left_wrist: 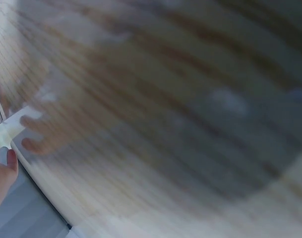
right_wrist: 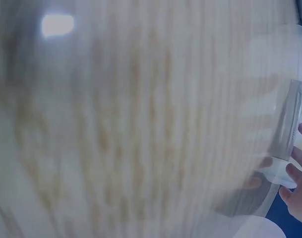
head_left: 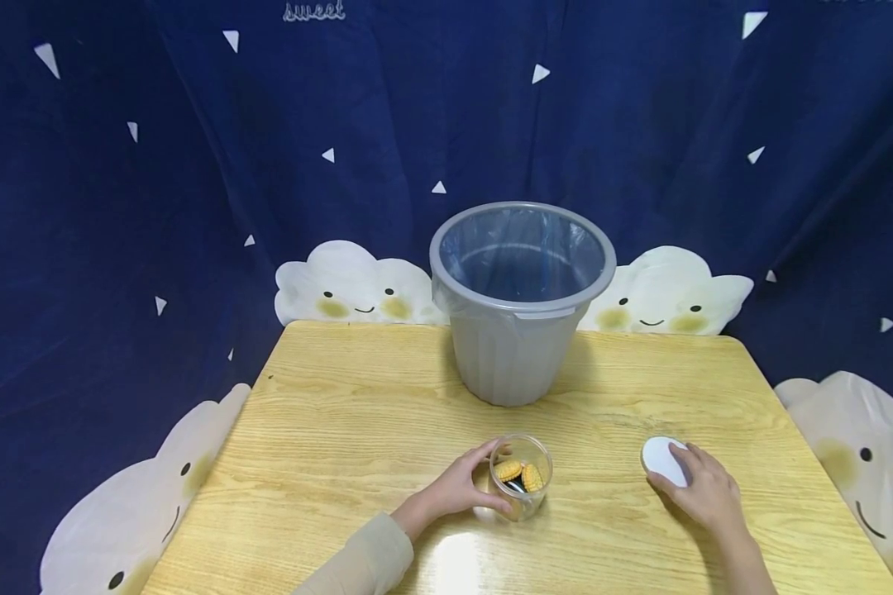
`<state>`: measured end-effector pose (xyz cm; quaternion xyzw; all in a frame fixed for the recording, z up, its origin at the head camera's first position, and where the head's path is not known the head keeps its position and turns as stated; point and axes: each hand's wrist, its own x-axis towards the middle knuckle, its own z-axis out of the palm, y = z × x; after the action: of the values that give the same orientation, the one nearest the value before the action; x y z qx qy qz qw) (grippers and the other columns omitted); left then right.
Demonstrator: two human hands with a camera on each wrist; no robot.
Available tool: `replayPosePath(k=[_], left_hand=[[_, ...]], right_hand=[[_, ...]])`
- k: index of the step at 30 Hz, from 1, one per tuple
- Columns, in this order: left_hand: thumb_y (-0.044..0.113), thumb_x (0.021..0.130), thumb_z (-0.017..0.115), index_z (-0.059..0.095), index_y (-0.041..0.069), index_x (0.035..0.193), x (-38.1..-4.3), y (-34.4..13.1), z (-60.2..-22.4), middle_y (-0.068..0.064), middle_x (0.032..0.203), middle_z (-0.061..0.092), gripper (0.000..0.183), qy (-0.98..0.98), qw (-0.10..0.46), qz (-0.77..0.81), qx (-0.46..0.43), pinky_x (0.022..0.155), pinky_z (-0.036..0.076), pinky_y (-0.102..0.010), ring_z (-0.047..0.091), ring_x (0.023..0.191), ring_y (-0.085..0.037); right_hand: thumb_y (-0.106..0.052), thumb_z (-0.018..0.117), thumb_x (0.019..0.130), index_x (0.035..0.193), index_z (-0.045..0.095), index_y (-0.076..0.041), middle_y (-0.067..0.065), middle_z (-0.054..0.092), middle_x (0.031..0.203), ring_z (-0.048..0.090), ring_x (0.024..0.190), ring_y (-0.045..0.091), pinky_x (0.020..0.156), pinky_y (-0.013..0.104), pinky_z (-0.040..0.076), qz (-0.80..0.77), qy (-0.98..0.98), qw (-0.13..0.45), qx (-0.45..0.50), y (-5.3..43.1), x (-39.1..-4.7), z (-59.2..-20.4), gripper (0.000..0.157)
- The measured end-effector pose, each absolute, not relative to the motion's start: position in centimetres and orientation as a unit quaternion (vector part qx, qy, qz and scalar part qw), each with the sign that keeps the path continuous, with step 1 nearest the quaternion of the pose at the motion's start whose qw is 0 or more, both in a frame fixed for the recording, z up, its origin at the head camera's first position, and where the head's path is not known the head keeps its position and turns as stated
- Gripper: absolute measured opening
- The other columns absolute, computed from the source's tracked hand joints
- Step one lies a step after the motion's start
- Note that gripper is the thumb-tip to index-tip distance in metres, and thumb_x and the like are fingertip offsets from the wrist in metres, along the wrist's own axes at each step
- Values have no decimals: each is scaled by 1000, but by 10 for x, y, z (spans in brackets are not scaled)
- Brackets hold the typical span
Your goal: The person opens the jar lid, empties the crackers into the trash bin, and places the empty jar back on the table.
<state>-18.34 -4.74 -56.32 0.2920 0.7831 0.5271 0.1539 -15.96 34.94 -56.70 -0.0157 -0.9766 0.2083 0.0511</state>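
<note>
A clear round jar (head_left: 533,501) stands on the wooden table, holding yellow biscuits (head_left: 508,470) with ridged edges and something dark beneath them. My left hand (head_left: 457,486) grips the jar from its left side, thumb at the near side and fingers round the far side. To the right, my right hand (head_left: 705,493) holds a white round lid (head_left: 661,459) by its edge, close over the tabletop. Only part of a hand (left_wrist: 1,181) shows at the left edge of the left wrist view, and fingers (right_wrist: 292,171) appear at the right edge of the right wrist view.
A grey bin (head_left: 508,351) lined with a clear bag stands at the back middle of the table (head_left: 342,413), beyond the jar. Behind the table hangs a dark blue curtain (head_left: 387,107) with white triangles and smiling clouds; it also runs along both sides.
</note>
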Motion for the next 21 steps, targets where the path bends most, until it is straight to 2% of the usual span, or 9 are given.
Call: replayPosePath(k=[6,13,21], left_hand=[[31,67,80,26,33,143,-183,-48,-563,-3,139,43,93,784,151,524,295,106,22,-50,38,127,-15],[29,66,80,27,34,142,-183,-47,-565,-2,138,44,93,782,149,530,291,107,23,-49,39,126,-13],[28,67,80,27,31,143,-183,-47,-565,-3,138,45,93,782,144,529,295,106,23,-50,39,126,-15]], right_hand=[[-51,57,83,128,44,-1,34,34,131,33,114,55,83,71,27,192,-980,47,-8,352,-165,-557,69],[-45,56,86,125,46,1,32,40,128,37,112,52,81,67,31,196,-975,102,8,353,-183,-529,61],[-39,51,90,126,45,4,33,43,126,40,109,53,82,65,32,226,-961,158,10,345,-207,-494,56]])
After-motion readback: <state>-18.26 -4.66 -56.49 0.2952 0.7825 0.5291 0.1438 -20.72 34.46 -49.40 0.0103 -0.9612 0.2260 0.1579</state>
